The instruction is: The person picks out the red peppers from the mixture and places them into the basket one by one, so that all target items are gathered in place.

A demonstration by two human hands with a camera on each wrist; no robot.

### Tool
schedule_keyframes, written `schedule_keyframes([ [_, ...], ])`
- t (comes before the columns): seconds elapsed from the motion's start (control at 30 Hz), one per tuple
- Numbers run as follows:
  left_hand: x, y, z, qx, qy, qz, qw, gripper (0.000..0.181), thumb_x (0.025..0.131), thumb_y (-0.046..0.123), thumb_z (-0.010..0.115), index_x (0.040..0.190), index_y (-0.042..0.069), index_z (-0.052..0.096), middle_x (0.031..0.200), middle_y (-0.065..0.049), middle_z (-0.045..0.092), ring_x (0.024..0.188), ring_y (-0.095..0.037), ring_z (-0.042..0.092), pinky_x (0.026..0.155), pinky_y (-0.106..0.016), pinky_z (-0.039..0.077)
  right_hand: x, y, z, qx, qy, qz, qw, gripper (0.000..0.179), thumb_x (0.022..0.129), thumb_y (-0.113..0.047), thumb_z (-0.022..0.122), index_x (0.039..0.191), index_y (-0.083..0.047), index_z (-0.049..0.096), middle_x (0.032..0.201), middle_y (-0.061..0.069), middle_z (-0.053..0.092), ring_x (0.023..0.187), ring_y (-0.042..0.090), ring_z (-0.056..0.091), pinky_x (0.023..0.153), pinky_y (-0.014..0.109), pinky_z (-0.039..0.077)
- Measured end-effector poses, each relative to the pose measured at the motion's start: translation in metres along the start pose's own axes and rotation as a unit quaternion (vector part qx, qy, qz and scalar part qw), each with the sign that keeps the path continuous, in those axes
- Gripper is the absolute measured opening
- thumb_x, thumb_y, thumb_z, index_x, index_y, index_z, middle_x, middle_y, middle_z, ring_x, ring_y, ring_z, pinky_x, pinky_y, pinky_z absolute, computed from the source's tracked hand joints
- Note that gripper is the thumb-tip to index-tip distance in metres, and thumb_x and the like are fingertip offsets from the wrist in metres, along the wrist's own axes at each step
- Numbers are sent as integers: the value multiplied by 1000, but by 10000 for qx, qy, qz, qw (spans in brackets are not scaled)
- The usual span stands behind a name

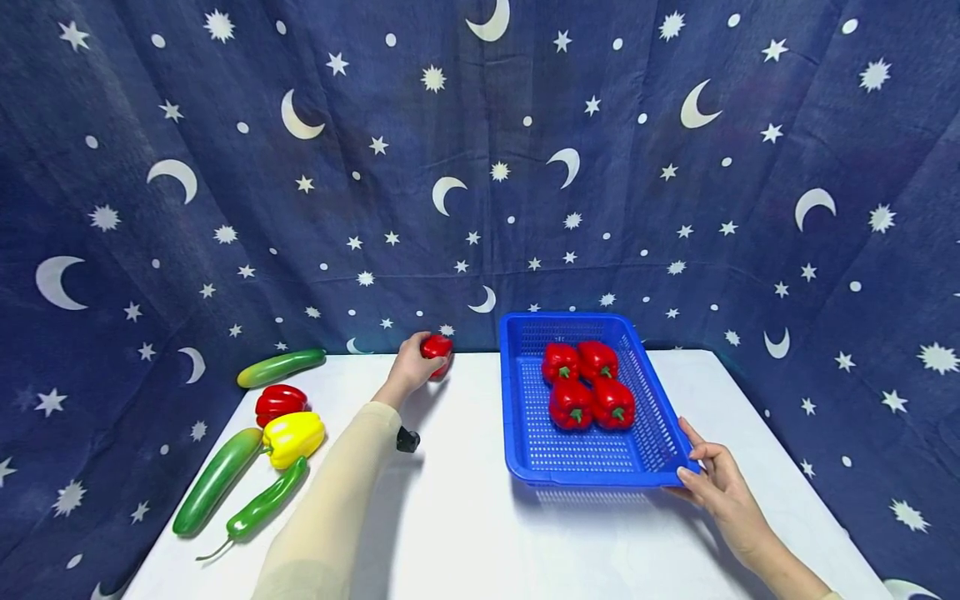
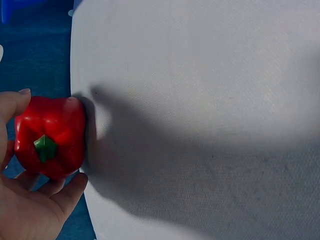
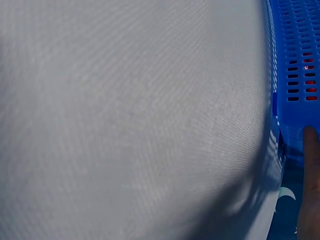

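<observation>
My left hand (image 1: 408,368) grips a red bell pepper (image 1: 439,347) at the table's far edge, left of the basket. In the left wrist view, thumb and fingers wrap this pepper (image 2: 62,122), its green stem facing the camera. With thumb and fingers, my right hand (image 1: 731,502) holds the near right corner of a blue plastic basket (image 1: 592,480). Inside the basket, several red bell peppers (image 1: 573,404) sit grouped toward the right. The right wrist view catches only the basket's perforated wall (image 3: 295,112) and a finger (image 3: 311,165) against it.
Along the table's left side lie two cucumbers (image 1: 219,482), another red bell pepper (image 1: 281,403), a yellow bell pepper (image 1: 295,438) and a long green chili pepper (image 1: 268,502). A dark blue curtain (image 1: 480,167) with moons and stars surrounds the white table (image 1: 465,533).
</observation>
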State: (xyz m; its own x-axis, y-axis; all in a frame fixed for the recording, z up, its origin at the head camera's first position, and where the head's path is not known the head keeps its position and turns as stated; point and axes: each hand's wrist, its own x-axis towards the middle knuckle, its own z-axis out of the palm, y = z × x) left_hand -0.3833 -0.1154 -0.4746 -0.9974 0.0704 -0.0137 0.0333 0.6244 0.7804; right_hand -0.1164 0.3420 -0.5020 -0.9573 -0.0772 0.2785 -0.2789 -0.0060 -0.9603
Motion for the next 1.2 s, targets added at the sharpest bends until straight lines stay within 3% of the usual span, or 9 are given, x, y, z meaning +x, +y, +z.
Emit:
schedule_keyframes([
  [0.27, 1, -2, -1, 74, -31, -94, 9999, 67, 97, 17, 68, 155, 6, 36, 149, -24, 41, 135, -41, 45, 113, -52, 40, 2, 0, 2, 38, -35, -18, 10000, 17, 105, 8, 42, 118, 0, 35, 171, 9, 13, 133, 3, 49, 88, 34, 59],
  [0.43, 1, -2, -3, 175, -125, -99, 9997, 64, 99, 17, 67, 156, 9, 37, 150, -23, 41, 136, -41, 44, 113, -53, 39, 2, 1, 3, 32, -32, -28, 10000, 17, 104, 7, 42, 118, 0, 35, 171, 6, 16, 133, 2, 48, 88, 33, 58],
  [0.7, -2, 0, -8, 472, -269, 89, 9985, 63, 97, 17, 70, 152, 5, 42, 144, -25, 46, 131, -40, 49, 110, -51, 42, 1, 1, 3, 48, 8, -27, 10000, 17, 104, 7, 42, 118, -1, 36, 170, 1, 19, 134, 0, 46, 88, 33, 59],
  [1.2, -22, 6, -9, 981, -768, 313, 9917, 62, 95, 23, 73, 147, 4, 44, 139, -23, 53, 126, -38, 54, 105, -51, 47, 1, -2, 3, 9, -5, -26, 10000, 17, 105, 7, 42, 118, -1, 34, 171, 8, 11, 136, -2, 43, 89, 32, 58],
])
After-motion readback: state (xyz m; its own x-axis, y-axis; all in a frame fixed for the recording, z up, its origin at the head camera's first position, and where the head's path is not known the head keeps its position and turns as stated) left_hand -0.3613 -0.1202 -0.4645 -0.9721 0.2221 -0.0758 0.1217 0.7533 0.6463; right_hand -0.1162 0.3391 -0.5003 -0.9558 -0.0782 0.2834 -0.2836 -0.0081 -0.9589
